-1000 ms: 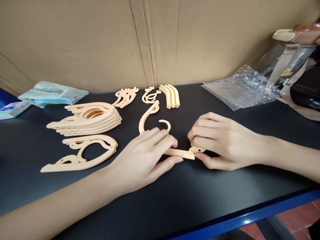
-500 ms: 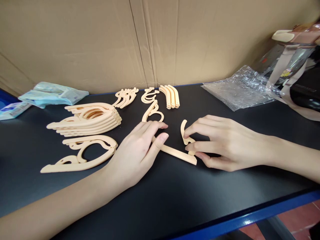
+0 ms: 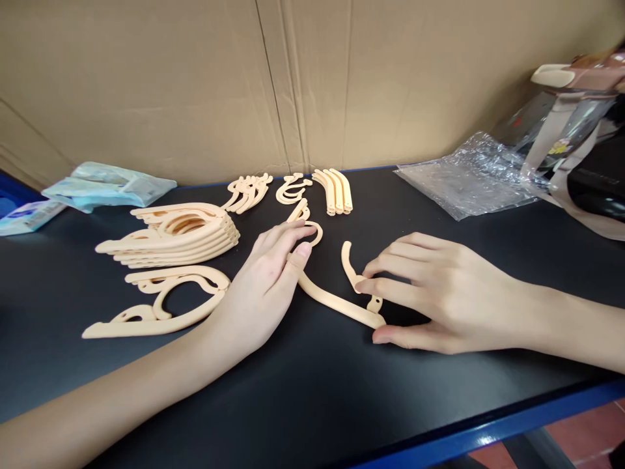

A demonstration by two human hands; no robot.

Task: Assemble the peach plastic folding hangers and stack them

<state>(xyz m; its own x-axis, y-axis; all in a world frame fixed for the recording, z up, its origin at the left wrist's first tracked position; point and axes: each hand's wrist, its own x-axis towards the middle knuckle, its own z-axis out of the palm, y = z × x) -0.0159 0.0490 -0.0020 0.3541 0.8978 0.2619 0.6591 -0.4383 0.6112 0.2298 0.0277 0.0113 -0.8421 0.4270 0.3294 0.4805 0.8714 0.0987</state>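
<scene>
**Right-hand pinch opened; hanger arm exposed**

The right hand (image 3: 439, 293) has spread, fingertips at the curved piece (image 3: 347, 264). The hanger arm (image 3: 336, 303), between the hands on the table (image 3: 312, 404), now shows more length; its near end appears unclamped. The left hand (image 3: 268, 280) hides its far end: grip cannot be told. Distant loose hooks (image 3: 291, 196) overlap, detail unclear.

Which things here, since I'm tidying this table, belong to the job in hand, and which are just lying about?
Seemingly part of the job:
partly hidden hanger, beneath the left hand
loose curved arms
loose hooks
small curved pieces
folded hangers

Probably just lying about:
clear plastic bag
light-blue packets
strapped bottle
black item, unclear
</scene>
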